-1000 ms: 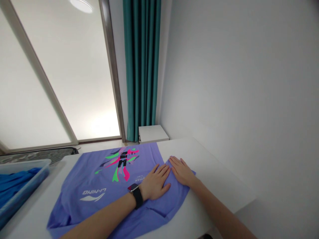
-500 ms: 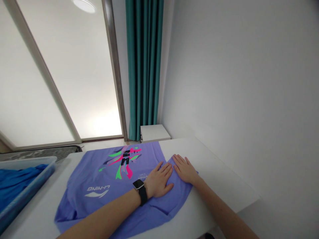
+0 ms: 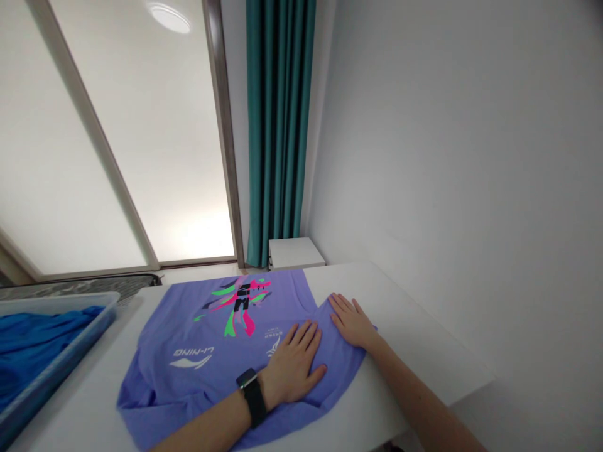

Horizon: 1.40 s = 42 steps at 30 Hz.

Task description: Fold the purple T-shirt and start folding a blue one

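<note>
A purple T-shirt (image 3: 162, 333) with a bright pink, green and black print and white lettering lies spread over the white table (image 3: 414, 351). My left hand (image 3: 294, 364), with a dark smartwatch on its wrist, presses flat on the shirt's near middle, fingers spread. On the sleeve at the right, my right hand (image 3: 351, 320) rests flat with its fingertips at the sleeve's upper edge. Folds bunch up along the shirt's near left side, and my left forearm covers part of them.
A light blue plastic bin (image 3: 106, 314) holding blue cloth (image 3: 42, 336) stands at the left. Beyond the table are a small white cabinet (image 3: 296, 252), a green curtain (image 3: 280, 125) and frosted sliding doors (image 3: 155, 125). A plain wall (image 3: 447, 157) runs along the right.
My left hand has slid toward me and slightly left over the shirt, uncovering a small white print. My right hand stays on the sleeve. The view has shifted slightly.
</note>
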Each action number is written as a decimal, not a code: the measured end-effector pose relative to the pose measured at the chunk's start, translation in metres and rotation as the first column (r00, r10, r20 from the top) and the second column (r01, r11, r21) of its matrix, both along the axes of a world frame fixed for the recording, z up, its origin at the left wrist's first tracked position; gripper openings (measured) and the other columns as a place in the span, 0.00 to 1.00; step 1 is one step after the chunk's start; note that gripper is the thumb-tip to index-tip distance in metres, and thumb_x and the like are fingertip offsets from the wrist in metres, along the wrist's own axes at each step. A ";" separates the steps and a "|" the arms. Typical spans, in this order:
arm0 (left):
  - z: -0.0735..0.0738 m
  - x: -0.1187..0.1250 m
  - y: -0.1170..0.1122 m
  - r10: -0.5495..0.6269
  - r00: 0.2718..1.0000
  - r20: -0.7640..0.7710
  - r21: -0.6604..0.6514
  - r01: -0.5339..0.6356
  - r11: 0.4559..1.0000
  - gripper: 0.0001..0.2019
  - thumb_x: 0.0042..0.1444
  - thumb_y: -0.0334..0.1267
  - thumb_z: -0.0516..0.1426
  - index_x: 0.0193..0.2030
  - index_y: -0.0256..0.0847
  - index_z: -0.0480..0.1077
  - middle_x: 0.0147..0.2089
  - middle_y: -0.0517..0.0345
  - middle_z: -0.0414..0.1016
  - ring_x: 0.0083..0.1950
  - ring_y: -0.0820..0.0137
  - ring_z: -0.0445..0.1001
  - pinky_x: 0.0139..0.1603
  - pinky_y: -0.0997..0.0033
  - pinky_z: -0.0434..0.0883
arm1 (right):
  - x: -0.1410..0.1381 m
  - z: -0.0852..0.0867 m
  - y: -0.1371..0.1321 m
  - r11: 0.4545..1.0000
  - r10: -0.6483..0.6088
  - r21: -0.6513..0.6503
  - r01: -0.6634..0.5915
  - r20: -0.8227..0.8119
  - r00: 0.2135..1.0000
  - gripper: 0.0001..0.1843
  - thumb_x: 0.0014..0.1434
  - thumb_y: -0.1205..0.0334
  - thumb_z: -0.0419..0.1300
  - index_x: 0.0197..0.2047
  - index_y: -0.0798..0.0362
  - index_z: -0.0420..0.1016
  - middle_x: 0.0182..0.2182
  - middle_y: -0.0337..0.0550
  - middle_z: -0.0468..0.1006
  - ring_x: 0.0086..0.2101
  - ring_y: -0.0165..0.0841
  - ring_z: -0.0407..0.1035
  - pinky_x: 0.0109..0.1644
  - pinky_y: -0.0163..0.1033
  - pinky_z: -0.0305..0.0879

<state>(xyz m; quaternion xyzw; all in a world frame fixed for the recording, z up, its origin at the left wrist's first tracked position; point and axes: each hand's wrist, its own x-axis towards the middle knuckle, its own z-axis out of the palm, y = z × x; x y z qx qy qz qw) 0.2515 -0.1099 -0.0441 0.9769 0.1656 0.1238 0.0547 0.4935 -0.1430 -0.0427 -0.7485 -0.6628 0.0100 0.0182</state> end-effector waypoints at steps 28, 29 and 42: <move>0.019 -0.007 -0.008 0.047 0.998 0.036 -0.124 -0.042 0.991 0.30 0.66 0.52 0.47 0.70 0.39 0.55 0.70 0.46 0.59 0.70 0.58 0.57 0.70 0.52 0.52 | -0.045 -0.002 0.033 0.963 0.243 0.144 -0.228 -0.097 0.965 0.29 0.70 0.59 0.36 0.71 0.52 0.54 0.67 0.48 0.58 0.67 0.36 0.50 0.70 0.52 0.45; 0.022 -0.006 -0.004 0.069 0.996 0.049 -0.123 -0.062 0.990 0.28 0.66 0.51 0.48 0.69 0.40 0.56 0.69 0.47 0.61 0.68 0.58 0.59 0.70 0.53 0.53 | -0.045 -0.003 0.033 0.963 0.242 0.146 -0.227 -0.094 0.966 0.29 0.70 0.59 0.36 0.71 0.53 0.54 0.67 0.48 0.58 0.67 0.36 0.50 0.70 0.52 0.45; 0.040 0.031 0.131 0.051 0.998 0.022 0.144 -0.053 0.988 0.17 0.62 0.29 0.49 0.56 0.39 0.68 0.58 0.48 0.72 0.59 0.62 0.67 0.61 0.59 0.63 | -0.050 0.003 0.030 0.971 0.214 0.140 -0.196 -0.130 0.968 0.29 0.71 0.55 0.36 0.70 0.53 0.54 0.68 0.46 0.57 0.67 0.36 0.50 0.71 0.52 0.41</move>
